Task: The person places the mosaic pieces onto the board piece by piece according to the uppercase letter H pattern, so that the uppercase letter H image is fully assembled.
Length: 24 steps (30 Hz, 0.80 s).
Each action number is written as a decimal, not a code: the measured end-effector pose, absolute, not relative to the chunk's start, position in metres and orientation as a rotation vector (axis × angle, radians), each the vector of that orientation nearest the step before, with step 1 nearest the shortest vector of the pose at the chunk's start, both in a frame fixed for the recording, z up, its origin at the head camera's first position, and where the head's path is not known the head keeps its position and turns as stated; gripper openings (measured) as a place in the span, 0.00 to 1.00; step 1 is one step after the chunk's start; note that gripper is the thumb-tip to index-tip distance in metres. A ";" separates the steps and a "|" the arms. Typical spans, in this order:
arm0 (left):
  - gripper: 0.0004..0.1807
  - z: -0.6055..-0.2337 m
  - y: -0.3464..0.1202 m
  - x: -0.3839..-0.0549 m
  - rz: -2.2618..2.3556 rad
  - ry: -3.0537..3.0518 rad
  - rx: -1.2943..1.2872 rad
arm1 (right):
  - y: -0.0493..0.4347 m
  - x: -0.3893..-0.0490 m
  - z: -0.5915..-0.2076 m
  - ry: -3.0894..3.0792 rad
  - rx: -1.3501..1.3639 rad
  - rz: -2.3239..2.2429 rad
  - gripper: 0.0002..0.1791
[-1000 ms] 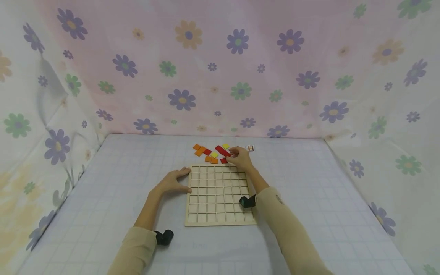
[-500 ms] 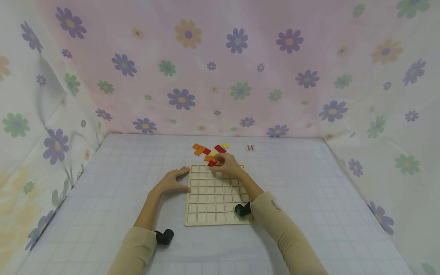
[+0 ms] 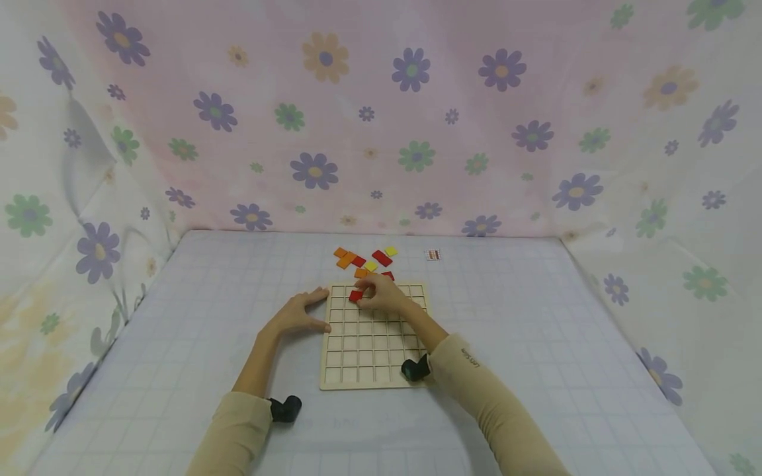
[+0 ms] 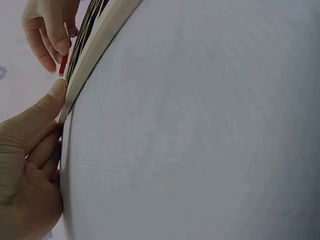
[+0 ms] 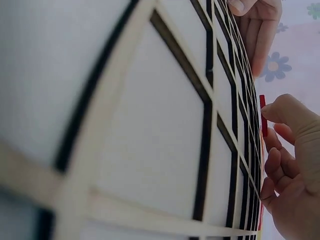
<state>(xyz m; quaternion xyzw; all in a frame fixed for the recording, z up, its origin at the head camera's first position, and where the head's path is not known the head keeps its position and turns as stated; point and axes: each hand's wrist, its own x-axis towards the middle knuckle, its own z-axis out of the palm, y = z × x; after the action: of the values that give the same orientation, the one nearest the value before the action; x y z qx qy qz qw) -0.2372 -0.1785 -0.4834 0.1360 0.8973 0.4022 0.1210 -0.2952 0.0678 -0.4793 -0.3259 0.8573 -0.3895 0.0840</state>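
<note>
A pale wooden grid board (image 3: pixel 351 360) lies in the middle of the table in the head view. My right hand (image 3: pixel 383 295) pinches a small red square tile (image 3: pixel 356 295) between thumb and fingers, over the upper-left cells. In the right wrist view the red tile (image 5: pixel 263 116) stands on edge, seen side-on; whether it touches the board cannot be told. My left hand (image 3: pixel 297 313) rests at the board's left edge, thumb and fingers spread apart. In the left wrist view its thumb (image 4: pixel 56 90) touches the board's rim (image 4: pixel 95 55).
Behind the board lie loose tiles: orange tiles (image 3: pixel 345 262), red tiles (image 3: pixel 382 258) and yellow tiles (image 3: pixel 390 251). A small printed card (image 3: pixel 433 254) lies to their right. Flowered cloth (image 3: pixel 369 132) walls enclose the back and sides of the table.
My right hand has picked a red tile from the loose pieces and carried it left and nearer, over the board's upper-left part. My left hand has stayed at the board's edge.
</note>
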 end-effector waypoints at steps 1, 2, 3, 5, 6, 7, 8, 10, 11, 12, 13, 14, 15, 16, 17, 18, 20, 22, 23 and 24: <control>0.49 -0.484 -0.178 -0.237 1.176 2.620 0.396 | 0.067 -0.295 -0.479 2.559 -0.973 -1.151 0.20; 0.49 -0.484 -0.178 -0.237 1.175 2.620 0.396 | 0.067 -0.295 -0.479 2.554 -0.977 -1.145 0.20; 0.49 -0.484 -0.178 -0.237 1.178 2.620 0.396 | 0.066 -0.294 -0.479 2.552 -0.979 -1.136 0.20; 0.49 -0.483 -0.178 -0.237 1.177 2.622 0.389 | 0.066 -0.294 -0.478 2.540 -0.975 -1.124 0.19; 0.49 -0.483 -0.178 -0.236 1.178 2.621 0.382 | 0.066 -0.294 -0.478 2.533 -0.971 -1.119 0.19; 0.49 -0.482 -0.177 -0.236 1.178 2.619 0.376 | 0.066 -0.294 -0.477 2.527 -0.973 -1.112 0.18; 0.49 -0.482 -0.177 -0.236 1.177 2.618 0.371 | 0.066 -0.295 -0.477 2.523 -0.976 -1.103 0.18; 0.49 -0.482 -0.177 -0.236 1.176 2.615 0.367 | 0.066 -0.295 -0.476 2.514 -0.994 -1.083 0.17; 0.49 -0.482 -0.177 -0.236 1.174 2.615 0.364 | 0.067 -0.296 -0.476 2.510 -1.010 -1.073 0.17; 0.49 -0.482 -0.177 -0.236 1.174 2.616 0.365 | 0.067 -0.296 -0.475 2.505 -1.028 -1.065 0.16; 0.49 -0.482 -0.177 -0.236 1.173 2.617 0.368 | 0.067 -0.296 -0.474 2.499 -1.042 -1.061 0.16; 0.49 -0.482 -0.177 -0.236 1.171 2.620 0.374 | 0.067 -0.296 -0.473 2.492 -1.049 -1.060 0.16; 0.49 -0.482 -0.177 -0.236 1.174 2.620 0.374 | 0.067 -0.296 -0.473 2.486 -1.052 -1.061 0.16; 0.49 -0.482 -0.176 -0.236 1.174 2.621 0.369 | 0.067 -0.297 -0.472 2.481 -1.055 -1.064 0.16; 0.49 -0.482 -0.176 -0.236 1.177 2.621 0.367 | 0.066 -0.297 -0.472 2.479 -1.054 -1.064 0.16; 0.49 -0.482 -0.176 -0.236 1.180 2.619 0.367 | 0.066 -0.297 -0.473 2.480 -1.053 -1.065 0.16; 0.49 -0.482 -0.176 -0.236 1.180 2.617 0.357 | 0.065 -0.297 -0.474 2.485 -1.059 -1.072 0.16; 0.49 -0.482 -0.176 -0.236 1.176 2.616 0.355 | 0.064 -0.297 -0.475 2.495 -1.065 -1.082 0.16; 0.49 -0.482 -0.175 -0.236 1.175 2.613 0.352 | 0.064 -0.297 -0.476 2.496 -1.069 -1.091 0.15; 0.49 -0.482 -0.176 -0.236 1.172 2.612 0.348 | 0.063 -0.297 -0.477 2.499 -1.079 -1.095 0.15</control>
<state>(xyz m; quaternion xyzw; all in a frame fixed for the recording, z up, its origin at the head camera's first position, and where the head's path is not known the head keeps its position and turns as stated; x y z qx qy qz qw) -0.2361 -0.1755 -0.4824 0.1197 0.8982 0.4030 0.1285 -0.2966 0.0627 -0.4766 -0.3657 0.8473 -0.3711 0.1036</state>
